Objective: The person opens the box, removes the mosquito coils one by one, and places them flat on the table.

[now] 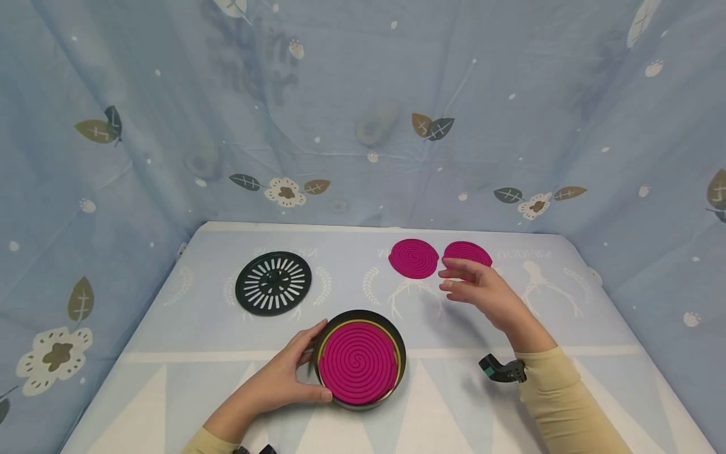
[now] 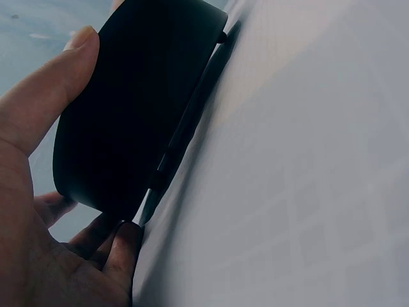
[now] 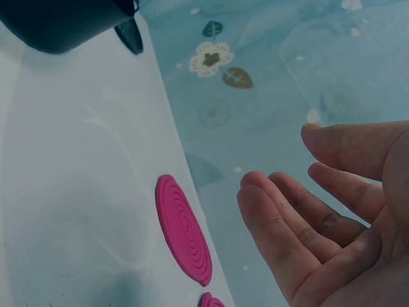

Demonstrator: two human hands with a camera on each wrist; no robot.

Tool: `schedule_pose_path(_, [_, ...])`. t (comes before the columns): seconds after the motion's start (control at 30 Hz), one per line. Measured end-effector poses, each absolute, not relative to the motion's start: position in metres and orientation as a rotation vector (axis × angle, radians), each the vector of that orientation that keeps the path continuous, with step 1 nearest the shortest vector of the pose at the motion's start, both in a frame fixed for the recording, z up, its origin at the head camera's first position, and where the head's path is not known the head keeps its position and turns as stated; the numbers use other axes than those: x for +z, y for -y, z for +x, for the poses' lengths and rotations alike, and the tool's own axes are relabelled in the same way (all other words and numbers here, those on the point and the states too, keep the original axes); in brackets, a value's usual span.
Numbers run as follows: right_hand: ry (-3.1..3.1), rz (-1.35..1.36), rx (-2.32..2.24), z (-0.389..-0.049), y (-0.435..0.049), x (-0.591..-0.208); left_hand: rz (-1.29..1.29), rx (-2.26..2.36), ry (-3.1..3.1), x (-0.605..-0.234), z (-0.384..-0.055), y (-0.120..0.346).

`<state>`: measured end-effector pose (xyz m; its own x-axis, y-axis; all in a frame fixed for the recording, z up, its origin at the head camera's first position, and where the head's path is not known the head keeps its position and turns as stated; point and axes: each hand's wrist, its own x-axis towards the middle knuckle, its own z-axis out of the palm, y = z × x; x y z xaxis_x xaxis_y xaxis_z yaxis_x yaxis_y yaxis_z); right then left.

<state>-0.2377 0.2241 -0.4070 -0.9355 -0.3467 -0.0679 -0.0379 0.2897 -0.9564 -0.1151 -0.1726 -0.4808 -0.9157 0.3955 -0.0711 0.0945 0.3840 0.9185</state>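
Note:
My left hand grips the side of a round dark tin, thumb at the near side and fingers round the far left. Inside the tin lies a magenta spiral mosquito coil, with a yellow ring showing around it. In the left wrist view the dark wall of the tin fills the hand. My right hand hovers above the table with nothing in it, its fingers relaxed. Beyond its fingertips lies a magenta coil, partly hidden by the hand. A second coil lies left of it.
A black slotted round lid lies on the table at the left, behind the tin. The patterned table cover meets a blue printed cloth at the back and sides.

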Motion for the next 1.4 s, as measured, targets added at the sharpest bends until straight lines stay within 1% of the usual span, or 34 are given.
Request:
schedule_pose_path(0.8, [-2.195, -0.451, -1.710, -0.226, -0.196, -0.403, 0.421, 1.534, -2.378, -0.481, -0.115, 0.177])
schedule_pose_path(1.2, [-2.179, -0.510, -1.684, -0.224, -0.189, -0.401, 0.476, 1.545, -2.381, -0.483, -0.117, 0.175])
schedule_pose_path(1.4, [-2.137, -0.531, -1.699, -0.218, -0.184, -0.400, 0.463, 1.530, -2.378, -0.484, -0.116, 0.175])
